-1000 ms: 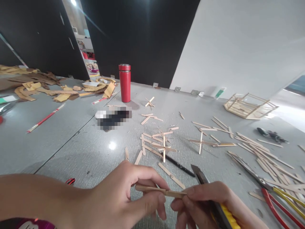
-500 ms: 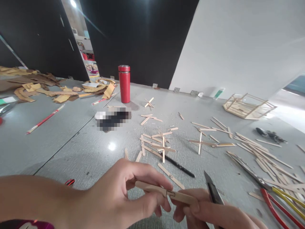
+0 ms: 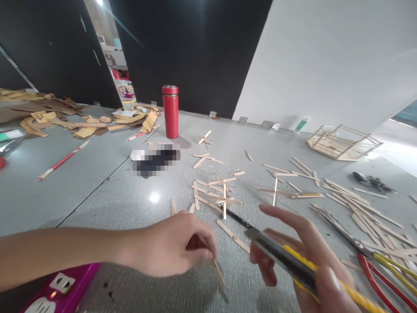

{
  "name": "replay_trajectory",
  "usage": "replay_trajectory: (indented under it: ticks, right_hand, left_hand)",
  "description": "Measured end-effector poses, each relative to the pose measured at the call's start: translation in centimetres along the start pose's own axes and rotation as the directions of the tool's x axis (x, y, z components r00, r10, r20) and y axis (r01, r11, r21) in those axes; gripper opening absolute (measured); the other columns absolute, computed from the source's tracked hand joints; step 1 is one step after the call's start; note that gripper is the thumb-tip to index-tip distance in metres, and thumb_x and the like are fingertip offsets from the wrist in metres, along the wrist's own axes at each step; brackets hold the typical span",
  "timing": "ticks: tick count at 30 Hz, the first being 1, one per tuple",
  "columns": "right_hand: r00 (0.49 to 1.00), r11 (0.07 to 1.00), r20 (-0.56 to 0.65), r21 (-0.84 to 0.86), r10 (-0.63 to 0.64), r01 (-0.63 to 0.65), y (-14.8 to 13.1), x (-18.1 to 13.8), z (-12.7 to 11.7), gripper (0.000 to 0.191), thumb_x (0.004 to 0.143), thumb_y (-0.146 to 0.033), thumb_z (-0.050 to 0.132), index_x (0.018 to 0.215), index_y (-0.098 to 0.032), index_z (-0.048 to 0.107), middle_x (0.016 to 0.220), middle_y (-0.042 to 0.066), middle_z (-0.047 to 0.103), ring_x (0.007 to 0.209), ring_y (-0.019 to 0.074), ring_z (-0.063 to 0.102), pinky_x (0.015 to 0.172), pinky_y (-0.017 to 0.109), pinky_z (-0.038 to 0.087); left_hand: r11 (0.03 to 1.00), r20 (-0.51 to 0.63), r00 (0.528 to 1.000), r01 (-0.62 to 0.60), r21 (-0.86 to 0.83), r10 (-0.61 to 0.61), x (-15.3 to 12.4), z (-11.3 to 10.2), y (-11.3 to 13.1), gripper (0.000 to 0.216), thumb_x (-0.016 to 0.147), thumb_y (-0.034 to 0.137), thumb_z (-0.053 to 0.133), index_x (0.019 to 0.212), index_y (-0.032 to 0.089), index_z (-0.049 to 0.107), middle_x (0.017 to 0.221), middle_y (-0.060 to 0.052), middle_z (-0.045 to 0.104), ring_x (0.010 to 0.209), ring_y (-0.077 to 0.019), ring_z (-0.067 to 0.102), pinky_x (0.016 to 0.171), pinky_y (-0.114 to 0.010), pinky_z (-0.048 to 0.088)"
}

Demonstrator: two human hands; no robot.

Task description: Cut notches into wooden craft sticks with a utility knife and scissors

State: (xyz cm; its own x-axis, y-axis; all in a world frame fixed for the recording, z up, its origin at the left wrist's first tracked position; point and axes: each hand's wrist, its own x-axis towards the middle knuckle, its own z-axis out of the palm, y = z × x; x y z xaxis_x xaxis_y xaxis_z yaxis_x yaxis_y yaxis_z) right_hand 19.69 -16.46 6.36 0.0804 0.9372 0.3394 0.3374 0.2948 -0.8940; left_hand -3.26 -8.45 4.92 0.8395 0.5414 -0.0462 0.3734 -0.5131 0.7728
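Note:
My left hand (image 3: 176, 245) is closed in a pinch on a thin wooden craft stick (image 3: 219, 273), whose lower end points down at the grey table (image 3: 107, 204). My right hand (image 3: 302, 256) holds a yellow and black utility knife (image 3: 293, 267) across the palm, blade end toward the left, with the forefinger and other fingers stretched out. The two hands are a little apart. Just beyond them lie a black pen (image 3: 239, 221) and a cluster of loose wooden sticks (image 3: 213, 193).
A red flask (image 3: 170, 111) stands further back, a blurred dark object (image 3: 156, 160) near it. Several sticks (image 3: 355, 208) and red-and-yellow pliers (image 3: 384, 271) lie right. A stick frame (image 3: 342, 143) sits far right, cardboard scraps (image 3: 65, 117) far left, a pink power strip (image 3: 58, 289) at the near edge.
Both hands held the stick together before. Now my right hand has let go and moved right with the knife, fingers spread, while my left hand tipped the stick down toward the table.

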Motion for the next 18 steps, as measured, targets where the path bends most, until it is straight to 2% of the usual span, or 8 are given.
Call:
replay_trajectory:
  ticks: [1,4,6,8,10,12,15,18]
  right_hand:
    - [0.998,0.998,0.014,-0.005,0.058,-0.058,0.5,0.4,-0.1,0.049,0.100,-0.072,0.042,0.116,-0.033,0.067,0.061,-0.001,0.063,0.044,0.0163,0.050,0.042,0.029,0.041]
    - [0.978,0.977,0.115,-0.145,0.172,-0.155,2.0,1.1,0.0,0.040,0.102,-0.060,0.052,0.098,-0.025,0.068,0.058,-0.001,0.059,0.045,0.0140,0.051,0.042,0.026,0.040]
    - [0.963,0.973,0.201,-0.184,0.179,-0.143,3.0,1.3,0.2,0.034,0.103,-0.053,0.054,0.104,-0.022,0.069,0.065,0.001,0.066,0.046,0.0133,0.057,0.043,0.025,0.044]
    - [0.952,0.974,0.237,-0.163,0.191,-0.155,3.9,1.4,0.3,0.034,0.104,-0.052,0.054,0.111,-0.022,0.068,0.071,0.002,0.071,0.048,0.0131,0.060,0.045,0.025,0.048]
    - [0.940,0.965,0.239,-0.155,0.244,-0.211,4.6,1.5,0.4,0.034,0.104,-0.052,0.054,0.111,-0.022,0.069,0.071,0.002,0.073,0.050,0.0132,0.061,0.047,0.024,0.049]
    - [0.922,0.952,0.253,-0.156,0.295,-0.262,5.0,1.6,0.4,0.033,0.103,-0.053,0.058,0.107,-0.022,0.070,0.066,0.000,0.070,0.051,0.0129,0.059,0.047,0.024,0.047]
    - [0.904,0.945,0.285,-0.171,0.318,-0.279,5.1,1.4,0.7,0.035,0.101,-0.054,0.061,0.088,-0.022,0.066,0.056,-0.002,0.062,0.048,0.0114,0.054,0.046,0.023,0.045]
    - [0.872,0.931,0.326,-0.125,0.365,-0.344,5.0,1.1,1.3,0.041,0.102,-0.056,0.057,0.078,-0.022,0.058,0.053,-0.002,0.061,0.044,0.0111,0.055,0.044,0.023,0.045]
  left_hand:
    - [0.997,0.006,1.000,-0.020,0.069,0.020,0.5,0.1,-0.9,0.015,0.101,0.019,0.060,0.094,0.022,0.073,0.076,0.003,0.071,0.071,-0.0127,0.067,0.065,-0.021,0.052]
    - [0.977,-0.093,0.995,-0.011,0.211,0.031,1.4,1.0,-3.0,0.014,0.102,0.018,0.057,0.096,0.018,0.069,0.096,-0.005,0.067,0.095,-0.0219,0.065,0.083,-0.035,0.054]
    - [0.955,-0.157,0.987,0.008,0.295,0.040,1.4,1.6,-3.4,0.013,0.103,0.017,0.054,0.109,0.015,0.065,0.112,-0.012,0.063,0.107,-0.0284,0.061,0.090,-0.045,0.053]
    - [0.932,-0.176,0.983,0.009,0.363,0.059,1.0,2.1,-3.1,0.019,0.100,0.011,0.054,0.115,0.013,0.064,0.121,-0.016,0.060,0.116,-0.0341,0.058,0.098,-0.053,0.050]
    - [0.890,-0.120,0.986,-0.047,0.453,0.113,0.3,2.5,-2.5,0.023,0.095,0.007,0.056,0.115,0.012,0.065,0.123,-0.016,0.061,0.123,-0.0377,0.057,0.105,-0.057,0.047]
    - [0.821,-0.027,0.984,-0.131,0.555,0.175,-0.5,3.0,-1.8,0.027,0.096,0.011,0.059,0.122,0.013,0.065,0.131,-0.017,0.062,0.130,-0.0393,0.056,0.109,-0.057,0.047]
    - [0.774,0.007,0.982,-0.155,0.615,0.190,-1.4,3.9,-1.4,0.042,0.106,0.031,0.053,0.147,0.022,0.053,0.159,-0.021,0.046,0.147,-0.0419,0.045,0.112,-0.063,0.045]
    - [0.763,0.062,0.979,-0.190,0.618,0.194,-1.5,4.4,-1.8,0.053,0.108,0.039,0.051,0.159,0.027,0.039,0.169,-0.022,0.031,0.157,-0.0423,0.031,0.119,-0.070,0.034]
